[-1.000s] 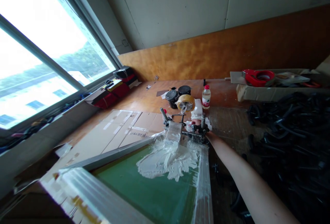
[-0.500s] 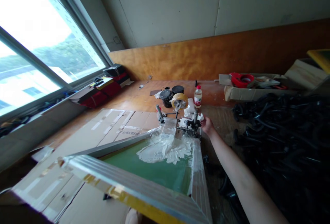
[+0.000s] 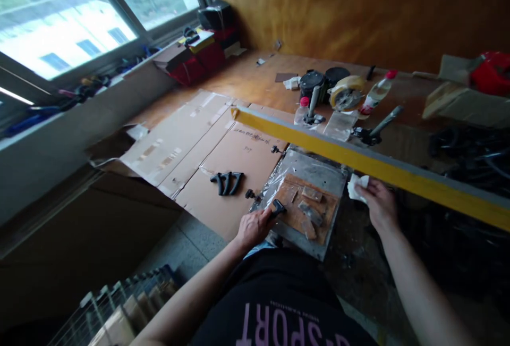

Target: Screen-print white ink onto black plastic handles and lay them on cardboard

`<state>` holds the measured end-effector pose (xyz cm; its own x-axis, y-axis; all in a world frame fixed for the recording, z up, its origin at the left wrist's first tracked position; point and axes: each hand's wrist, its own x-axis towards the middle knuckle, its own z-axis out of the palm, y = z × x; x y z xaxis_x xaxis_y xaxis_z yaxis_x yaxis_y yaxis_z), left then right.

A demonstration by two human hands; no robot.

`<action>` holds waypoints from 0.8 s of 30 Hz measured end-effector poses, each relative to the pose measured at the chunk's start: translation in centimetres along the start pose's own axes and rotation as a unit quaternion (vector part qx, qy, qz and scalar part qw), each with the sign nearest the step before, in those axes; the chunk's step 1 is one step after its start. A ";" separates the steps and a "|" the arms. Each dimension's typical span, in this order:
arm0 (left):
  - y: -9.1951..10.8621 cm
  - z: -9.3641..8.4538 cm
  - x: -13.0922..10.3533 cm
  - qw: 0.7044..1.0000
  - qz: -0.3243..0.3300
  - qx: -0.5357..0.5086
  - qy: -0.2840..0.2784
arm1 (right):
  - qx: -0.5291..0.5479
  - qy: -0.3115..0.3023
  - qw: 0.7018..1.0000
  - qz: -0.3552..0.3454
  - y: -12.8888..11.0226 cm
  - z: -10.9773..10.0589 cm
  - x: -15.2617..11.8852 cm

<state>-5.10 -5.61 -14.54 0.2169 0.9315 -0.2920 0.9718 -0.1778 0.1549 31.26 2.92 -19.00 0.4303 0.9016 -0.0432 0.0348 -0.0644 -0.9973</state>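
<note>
Head view: a short black curved plastic piece (image 3: 278,208) is held in the left hand (image 3: 255,227), fingers clamped on its near end, the far end free at the left edge of a brown board (image 3: 294,219); whether the board is touched cannot be told. By such an end-hold, the piece's far part is probably meant to be unobstructed. A crumpled white tissue (image 3: 357,186) is pinched in the right hand (image 3: 380,202), just beside the metal base plate (image 3: 306,161), perhaps to be clear of the small blocks (image 3: 312,193) on the board. The yellow-sided frame bar (image 3: 358,162) is seen across the plate's far end, apparently raised for access beneath. Three black curved parts (image 3: 227,183) are laid in a row on flattened cardboard (image 3: 247,146), likely for separation from the dark heap (image 3: 454,144) at right.
</note>
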 end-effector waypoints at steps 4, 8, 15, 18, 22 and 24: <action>-1.2 0.3 -0.8 1.000 0.021 0.012 -0.016 | -0.068 -0.120 0.990 -0.002 -1.8 6.7 -7.8; -1.3 0.1 -0.7 1.000 0.025 0.001 -0.019 | -0.177 -0.216 0.955 -0.104 -3.8 11.9 -11.7; -1.3 0.0 -0.6 0.999 0.021 -0.018 -0.029 | -0.260 -0.237 0.922 -0.160 -4.0 13.8 -13.1; -1.5 0.0 -0.6 0.999 0.033 -0.021 -0.031 | -0.291 -0.267 0.906 -0.154 -3.4 14.4 -13.6; -1.6 -0.1 -0.4 0.998 0.044 -0.027 -0.041 | -0.327 -0.282 0.892 -0.138 -2.8 16.1 -13.5; -1.7 -0.2 -0.3 0.998 0.048 -0.025 -0.044 | -0.331 -0.284 0.890 -0.128 -2.7 17.0 -13.1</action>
<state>-6.85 -5.55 -14.50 0.3176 0.8795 -0.3544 0.9409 -0.2460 0.2329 10.16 -1.40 -16.71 -0.1887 0.9816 -0.0298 0.6721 0.1069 -0.7327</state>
